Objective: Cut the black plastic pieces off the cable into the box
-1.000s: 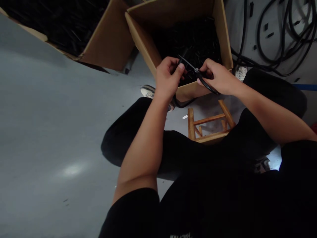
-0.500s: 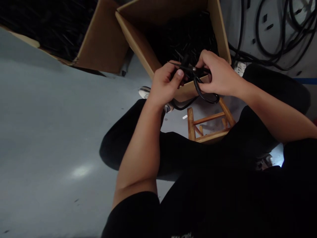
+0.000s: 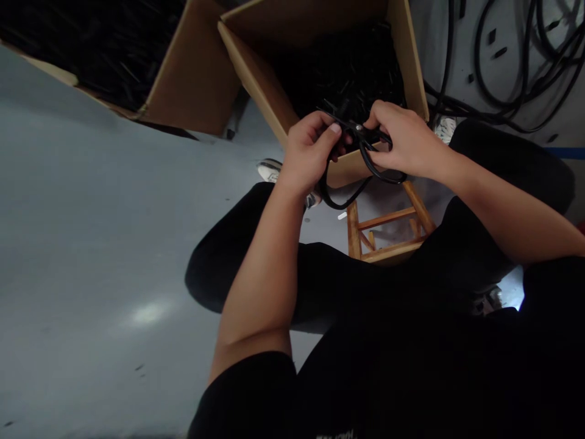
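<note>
My right hand [image 3: 400,134] grips black-handled scissors [image 3: 359,128], fingers and thumb around the handles. The blades point up and left, a little apart, just above the fingers of my left hand [image 3: 311,149]. That hand is closed in a pinch on a black strip [image 3: 340,206], which hangs below it in a loop. Whether the strip is a flat band or a tube I cannot tell. Its upper end is dark and hard to make out against the box behind. Both hands are over the near edge of an open cardboard box [image 3: 350,169] with small black pieces [image 3: 365,61] inside.
A second cardboard box [image 3: 192,79] at upper left also holds black pieces. Black cables or hoses [image 3: 478,79] lie coiled on the floor at upper right, among scattered black bits. A wooden stool [image 3: 386,218] stands between my legs.
The scissor blades have drawn closer together. The strip's loop hangs lower and shows more below my left hand. Both hands have stayed nearly in place.
</note>
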The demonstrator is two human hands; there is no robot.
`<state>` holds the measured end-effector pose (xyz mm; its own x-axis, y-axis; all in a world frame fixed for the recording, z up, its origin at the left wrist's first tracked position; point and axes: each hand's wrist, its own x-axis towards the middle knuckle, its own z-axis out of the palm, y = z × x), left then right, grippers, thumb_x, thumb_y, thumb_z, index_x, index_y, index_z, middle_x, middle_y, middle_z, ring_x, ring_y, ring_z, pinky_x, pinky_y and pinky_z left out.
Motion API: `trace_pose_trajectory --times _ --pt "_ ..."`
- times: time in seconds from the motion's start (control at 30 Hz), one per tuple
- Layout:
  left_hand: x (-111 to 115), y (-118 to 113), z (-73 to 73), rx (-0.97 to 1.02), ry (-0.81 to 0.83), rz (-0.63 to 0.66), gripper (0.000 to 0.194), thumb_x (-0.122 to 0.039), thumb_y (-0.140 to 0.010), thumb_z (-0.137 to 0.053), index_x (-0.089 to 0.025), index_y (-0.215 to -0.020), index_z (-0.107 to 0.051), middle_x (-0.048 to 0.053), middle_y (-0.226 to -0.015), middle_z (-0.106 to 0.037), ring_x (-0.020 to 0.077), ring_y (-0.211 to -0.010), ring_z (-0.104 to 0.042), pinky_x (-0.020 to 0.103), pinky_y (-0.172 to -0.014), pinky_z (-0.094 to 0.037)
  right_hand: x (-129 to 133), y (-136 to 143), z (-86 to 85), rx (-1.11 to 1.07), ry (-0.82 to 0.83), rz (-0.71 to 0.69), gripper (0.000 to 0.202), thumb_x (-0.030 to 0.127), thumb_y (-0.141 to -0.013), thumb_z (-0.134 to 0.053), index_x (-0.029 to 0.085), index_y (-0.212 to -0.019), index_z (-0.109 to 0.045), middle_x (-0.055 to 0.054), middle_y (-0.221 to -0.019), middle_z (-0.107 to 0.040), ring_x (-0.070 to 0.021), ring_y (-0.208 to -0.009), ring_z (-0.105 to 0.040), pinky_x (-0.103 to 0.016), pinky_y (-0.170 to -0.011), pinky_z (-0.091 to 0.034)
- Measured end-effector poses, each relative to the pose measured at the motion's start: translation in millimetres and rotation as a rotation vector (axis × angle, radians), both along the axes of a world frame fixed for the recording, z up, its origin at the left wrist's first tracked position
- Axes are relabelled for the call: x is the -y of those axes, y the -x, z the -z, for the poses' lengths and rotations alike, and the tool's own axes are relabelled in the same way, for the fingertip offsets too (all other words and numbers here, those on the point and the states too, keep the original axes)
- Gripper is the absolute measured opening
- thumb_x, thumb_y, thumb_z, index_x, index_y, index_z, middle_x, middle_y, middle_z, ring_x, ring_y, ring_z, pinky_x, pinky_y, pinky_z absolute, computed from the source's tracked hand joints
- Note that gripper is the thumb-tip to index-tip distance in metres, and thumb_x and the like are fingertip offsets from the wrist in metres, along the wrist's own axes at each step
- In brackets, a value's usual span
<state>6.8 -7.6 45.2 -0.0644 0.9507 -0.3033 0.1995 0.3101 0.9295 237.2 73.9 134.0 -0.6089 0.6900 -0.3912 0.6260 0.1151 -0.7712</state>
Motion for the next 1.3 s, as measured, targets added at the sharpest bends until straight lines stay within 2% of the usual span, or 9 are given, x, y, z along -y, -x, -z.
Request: trace_pose_trajectory --times 0.2,0.33,0.47,0.63,0.87,1.0,1.13,1.23,1.3 --pt "-2 -10 -3.0 -0.137 -0.045 -0.071 0.038 -0.06 -0.103 -0.086 -0.029 -0.102 -0.065 0.004 -0.092 -0.076 0.0326 -0.106 -0.086 0.047 -0.09 -0.075 4 6 21.8 -0.014 0.03 0.072 0.041 0.045 -0.09 -0.095 0.029 -0.102 -0.06 -0.002 -0.089 -0.063 -0.0269 -0.107 -0.065 -0.042 -0.092 -0.052" --pt "-2 -6 5.1 -0.206 -0.068 -0.098 0.037 -0.053 -0.098 -0.092 -0.029 -0.098 -0.064 0.004 -0.092 -0.076 0.0329 -0.111 -0.084 0.05 -0.102 -0.074 8 12 22.4 0.022 0.061 0.084 0.037 0.042 -0.092 -0.09 0.028 -0.107 -0.06 -0.002 -0.091 -0.064 -0.0288 -0.103 -0.068 -0.043 -0.092 -0.054" --pt "-4 1 10.0 -0.217 -0.078 -0.126 0.034 -0.05 -0.097 -0.09 -0.029 -0.098 -0.063 0.005 -0.097 -0.078 0.0321 -0.112 -0.083 0.049 -0.105 -0.072 8 14 16.0 0.027 0.082 0.079 0.031 0.037 -0.094 -0.088 0.028 -0.105 -0.061 -0.002 -0.088 -0.064 -0.0289 -0.102 -0.069 -0.042 -0.092 -0.056" --pt "-4 0 4.2 -0.235 -0.088 -0.163 0.036 -0.051 -0.094 -0.092 -0.029 -0.099 -0.064 0.004 -0.097 -0.077 0.0323 -0.111 -0.082 0.05 -0.103 -0.072 7 13 16.2 0.024 0.125 0.076 0.03 0.028 -0.093 -0.087 0.027 -0.103 -0.06 -0.001 -0.09 -0.064 -0.0266 -0.099 -0.068 -0.041 -0.093 -0.055" --pt "-1 -4 9.0 -0.215 -0.066 -0.058 0.038 -0.052 -0.096 -0.092 -0.026 -0.094 -0.064 0.002 -0.089 -0.074 0.0304 -0.109 -0.082 0.047 -0.108 -0.069 6 9 24.1 0.011 0.094 0.07 0.031 0.033 -0.095 -0.086 0.026 -0.107 -0.059 0.002 -0.086 -0.062 -0.0231 -0.094 -0.066 -0.036 -0.085 -0.051" --pt "0 2 10.2 -0.212 -0.091 -0.01 0.038 -0.06 -0.102 -0.086 -0.026 -0.101 -0.068 0.004 -0.095 -0.08 0.031 -0.109 -0.083 0.049 -0.114 -0.068 0 7 23.6 0.038 0.073 0.065 0.023 0.029 -0.094 -0.084 0.025 -0.103 -0.063 0.003 -0.082 -0.061 -0.0206 -0.089 -0.065 -0.036 -0.083 -0.049" --pt "0 5 17.1 -0.169 -0.097 0.015 0.051 -0.078 -0.107 -0.074 -0.027 -0.11 -0.07 0.006 -0.101 -0.082 0.0311 -0.107 -0.084 0.05 -0.106 -0.069 -4 5 29.9 0.049 0.021 0.053 0.024 0.039 -0.096 -0.085 0.026 -0.089 -0.066 0.001 -0.078 -0.065 -0.0184 -0.092 -0.069 -0.035 -0.083 -0.053" --pt "-1 8 28.5 -0.068 -0.084 -0.033 0.068 -0.097 -0.098 -0.071 -0.03 -0.11 -0.066 0.005 -0.104 -0.081 0.0278 -0.101 -0.081 0.048 -0.096 -0.068 -3 4 35.0 0.059 -0.002 0.036 0.035 0.052 -0.104 -0.076 0.025 -0.083 -0.068 0.001 -0.081 -0.072 -0.012 -0.094 -0.071 -0.033 -0.082 -0.053" --pt "-3 13 33.3 0.048 -0.065 -0.082 0.081 -0.107 -0.09 -0.072 -0.03 -0.113 -0.062 0.002 -0.106 -0.079 0.0232 -0.105 -0.077 0.046 -0.097 -0.066 -2 4 35.4 0.076 -0.018 0.014 0.048 0.059 -0.11 -0.061 0.022 -0.079 -0.067 0.001 -0.087 -0.077 -0.0076 -0.096 -0.071 -0.033 -0.082 -0.051"
